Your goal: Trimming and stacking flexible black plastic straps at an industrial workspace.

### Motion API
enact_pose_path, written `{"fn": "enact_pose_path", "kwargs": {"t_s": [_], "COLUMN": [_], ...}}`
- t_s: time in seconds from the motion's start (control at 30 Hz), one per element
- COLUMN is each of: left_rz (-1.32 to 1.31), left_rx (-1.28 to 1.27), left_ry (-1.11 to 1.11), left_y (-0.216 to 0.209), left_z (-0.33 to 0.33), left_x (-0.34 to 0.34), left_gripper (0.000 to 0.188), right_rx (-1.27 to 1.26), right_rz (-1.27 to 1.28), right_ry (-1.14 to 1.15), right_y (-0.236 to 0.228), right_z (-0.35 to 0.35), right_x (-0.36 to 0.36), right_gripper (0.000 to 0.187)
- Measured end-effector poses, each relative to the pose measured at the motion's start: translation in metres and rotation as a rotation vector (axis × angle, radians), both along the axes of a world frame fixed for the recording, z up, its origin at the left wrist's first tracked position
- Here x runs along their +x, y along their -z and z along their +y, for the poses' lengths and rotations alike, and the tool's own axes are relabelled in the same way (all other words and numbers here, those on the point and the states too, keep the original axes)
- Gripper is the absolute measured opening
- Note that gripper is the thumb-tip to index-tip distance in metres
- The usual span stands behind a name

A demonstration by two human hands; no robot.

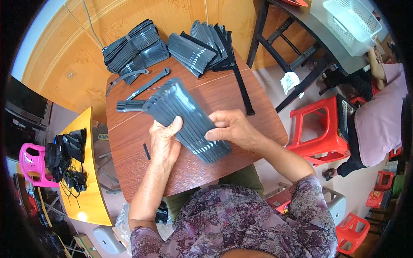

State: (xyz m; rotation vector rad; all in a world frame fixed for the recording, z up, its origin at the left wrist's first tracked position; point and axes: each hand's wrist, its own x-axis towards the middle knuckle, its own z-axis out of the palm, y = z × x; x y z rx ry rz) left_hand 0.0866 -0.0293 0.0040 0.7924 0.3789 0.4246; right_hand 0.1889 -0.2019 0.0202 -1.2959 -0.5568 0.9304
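Holding the stack of flat black strips point(189, 116) over the middle of the table, I have it slanted, its far end to the left and its near end, dotted with pale marks, to the right. My left hand point(165, 139) clasps the left side with the thumb laid across the top; the fingers beneath are hidden. My right hand point(234, 129) keeps a narrow pinch on the right edge, thumb on the upper face. I can't tell whether the near end touches the wood.

I judge the step in hand to be sorting or evening these strips into one bundle. The next move probably calls for a steady left hold while the right thumb works along the edge, so that no layer slips.

Just beyond the far end lie a small strip pile point(129, 105) and a loose strip point(148, 84). Farther back on the brown table point(266, 124) sit a banded bundle point(137, 43) and a fanned stack point(191, 53). A red stool point(318, 129) stands off to the right.
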Motion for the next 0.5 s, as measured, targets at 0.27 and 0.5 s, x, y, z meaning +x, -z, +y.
{"fn": "enact_pose_path", "kwargs": {"t_s": [0.27,0.5], "left_rz": [-0.064,0.200], "left_rx": [-0.075,0.256], "left_ry": [0.117,-0.012], "left_y": [-0.009,-0.005], "left_z": [0.012,0.021], "left_x": [0.028,0.036], "left_gripper": [0.042,0.061], "right_rx": [0.065,-0.137], "right_rz": [-0.153,-0.531], "right_ry": [-0.005,-0.045], "right_y": [0.008,-0.022], "right_z": [0.031,0.042], "right_x": [0.039,0.036], "right_gripper": [0.014,0.016]}}
